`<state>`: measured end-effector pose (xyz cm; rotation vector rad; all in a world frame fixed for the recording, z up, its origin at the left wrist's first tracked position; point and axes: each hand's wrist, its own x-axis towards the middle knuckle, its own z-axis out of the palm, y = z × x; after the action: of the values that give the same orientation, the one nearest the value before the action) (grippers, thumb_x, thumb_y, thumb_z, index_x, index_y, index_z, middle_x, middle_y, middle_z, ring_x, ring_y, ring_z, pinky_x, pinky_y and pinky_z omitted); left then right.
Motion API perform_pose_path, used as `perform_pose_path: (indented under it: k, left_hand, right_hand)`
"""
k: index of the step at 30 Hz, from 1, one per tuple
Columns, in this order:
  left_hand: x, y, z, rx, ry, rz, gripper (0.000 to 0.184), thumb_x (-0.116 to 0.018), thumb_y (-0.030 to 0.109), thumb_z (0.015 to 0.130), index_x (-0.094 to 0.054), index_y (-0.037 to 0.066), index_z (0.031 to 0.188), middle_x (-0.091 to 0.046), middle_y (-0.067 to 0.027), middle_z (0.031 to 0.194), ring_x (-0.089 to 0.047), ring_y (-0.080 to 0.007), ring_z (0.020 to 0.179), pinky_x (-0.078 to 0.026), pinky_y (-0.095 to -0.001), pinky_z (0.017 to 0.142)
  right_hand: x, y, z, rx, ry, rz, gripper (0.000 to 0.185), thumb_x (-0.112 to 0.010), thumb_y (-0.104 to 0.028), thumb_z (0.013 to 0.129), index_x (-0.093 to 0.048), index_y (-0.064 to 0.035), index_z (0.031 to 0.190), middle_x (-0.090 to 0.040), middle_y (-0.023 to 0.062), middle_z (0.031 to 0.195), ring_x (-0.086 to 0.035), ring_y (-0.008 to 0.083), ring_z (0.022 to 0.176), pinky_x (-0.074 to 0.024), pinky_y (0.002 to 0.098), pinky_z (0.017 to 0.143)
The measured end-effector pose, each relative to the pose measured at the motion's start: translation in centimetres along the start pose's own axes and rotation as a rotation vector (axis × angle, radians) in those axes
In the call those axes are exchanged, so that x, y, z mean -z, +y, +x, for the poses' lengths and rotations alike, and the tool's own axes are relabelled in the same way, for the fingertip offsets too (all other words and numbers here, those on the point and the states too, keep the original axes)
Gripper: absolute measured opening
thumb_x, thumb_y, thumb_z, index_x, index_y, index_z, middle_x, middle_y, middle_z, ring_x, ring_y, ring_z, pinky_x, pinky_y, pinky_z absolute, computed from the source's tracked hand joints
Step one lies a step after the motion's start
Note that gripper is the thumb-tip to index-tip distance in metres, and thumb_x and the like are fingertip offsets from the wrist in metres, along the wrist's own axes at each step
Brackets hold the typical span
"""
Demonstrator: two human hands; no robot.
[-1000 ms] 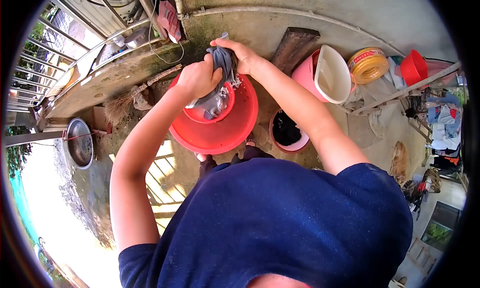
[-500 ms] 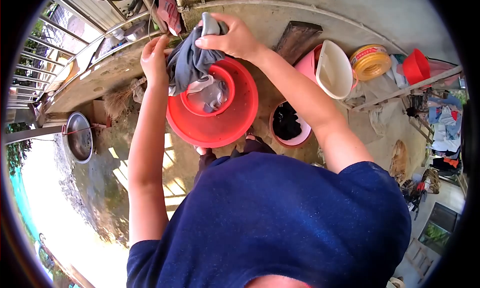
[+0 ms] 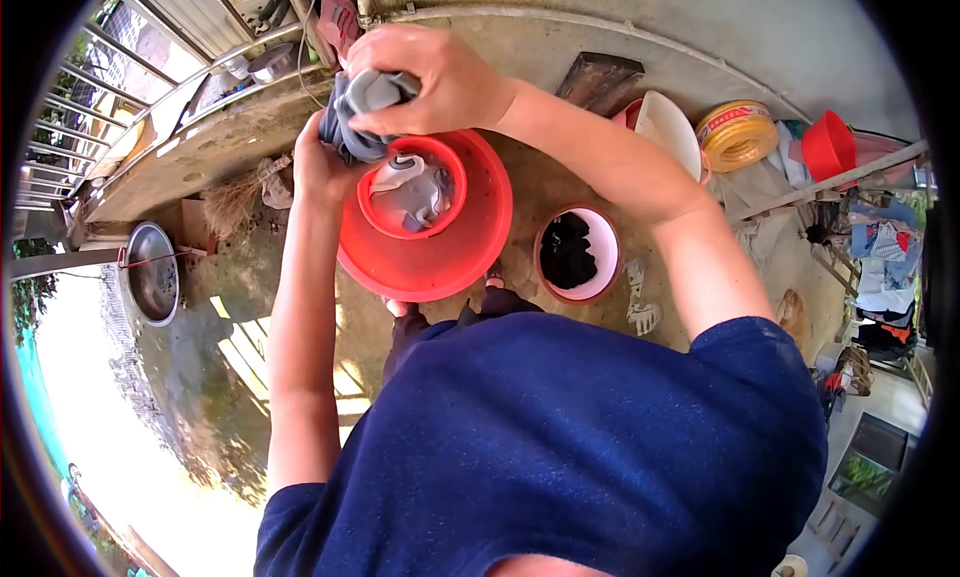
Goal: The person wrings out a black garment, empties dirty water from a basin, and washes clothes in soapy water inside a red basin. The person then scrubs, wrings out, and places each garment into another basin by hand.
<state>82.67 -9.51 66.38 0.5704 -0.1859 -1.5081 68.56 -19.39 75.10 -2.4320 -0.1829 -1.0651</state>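
A bunched grey-blue garment is held above the far rim of a large red basin. My right hand is closed round its upper, light-grey part. Lower down on the left, my left hand grips the same cloth, its fingers partly hidden by it. Inside the large basin sits a smaller red basin, which contains cloudy water with pale and grey cloth in it.
A pink-lined bucket with black cloth stands right of the basins. A metal basin lies to the left. Along the wall are a wooden block, a white tub, a yellow hose coil and a red bucket.
The garment, hanging loosely before, is now gathered into a tighter bundle. My right hand has turned over its top, and my left hand has lowered and closed in on it.
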Motion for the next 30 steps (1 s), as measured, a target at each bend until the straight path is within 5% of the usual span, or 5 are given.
perform_pose_path:
  k: [3,6,14,20,30]
  left_hand:
    - [0.0,-0.9,0.7,-0.049,0.247,-0.155,0.029,-0.041,0.019,0.085,-0.055,0.004,0.104,-0.059,-0.0135,0.101,-0.057,-0.0269,0.094,-0.046,-0.0436,0.083]
    - [-4.8,-1.2,-0.3,-0.558,0.568,0.238,0.016,-0.058,0.000,0.072,-0.060,0.001,0.088,-0.059,-0.0085,0.085,-0.057,-0.0157,0.077,-0.047,-0.0269,0.071]
    - [-11.6,-2.2,-1.2,-1.454,0.308,1.291,0.013,-0.066,0.004,0.065,-0.063,0.006,0.078,-0.058,-0.0070,0.083,-0.054,-0.0194,0.072,-0.043,-0.0291,0.069]
    - [-15.4,0.1,-1.9,-1.883,-0.456,1.735,0.026,-0.066,0.010,0.045,-0.060,0.012,0.071,-0.053,-0.0030,0.077,-0.055,-0.0236,0.072,-0.047,-0.0308,0.058]
    - [-16.1,0.0,-3.3,-1.786,-0.952,2.099,0.025,-0.055,0.020,0.042,-0.056,0.012,0.066,-0.050,-0.0042,0.075,-0.050,-0.0213,0.067,-0.042,-0.0285,0.051]
  right_hand:
    - [-2.0,-0.4,-2.5,-0.403,0.278,0.199,0.023,-0.070,-0.014,0.069,-0.057,-0.0058,0.086,-0.059,0.0040,0.082,-0.056,0.0136,0.076,-0.0452,0.0263,0.068]
    - [-3.2,0.4,-4.2,-0.750,0.667,0.473,0.022,-0.071,-0.014,0.069,-0.057,-0.0042,0.083,-0.058,0.0022,0.078,-0.054,0.0089,0.073,-0.0441,0.0238,0.065]
    - [-0.1,0.4,-2.9,-0.978,0.988,1.220,0.017,-0.063,-0.016,0.075,-0.053,-0.0046,0.082,-0.057,0.0050,0.074,-0.057,0.0149,0.067,-0.0496,0.0299,0.064]
    - [0.9,4.1,-0.9,-0.882,0.422,1.800,0.016,-0.055,-0.016,0.076,-0.055,-0.0005,0.078,-0.059,0.0092,0.070,-0.059,0.0163,0.061,-0.0500,0.0288,0.057]
    - [2.3,3.8,3.6,-1.256,-0.392,1.140,0.016,-0.066,-0.021,0.065,-0.059,-0.0060,0.068,-0.057,0.0055,0.065,-0.055,0.0138,0.056,-0.0459,0.0268,0.052]
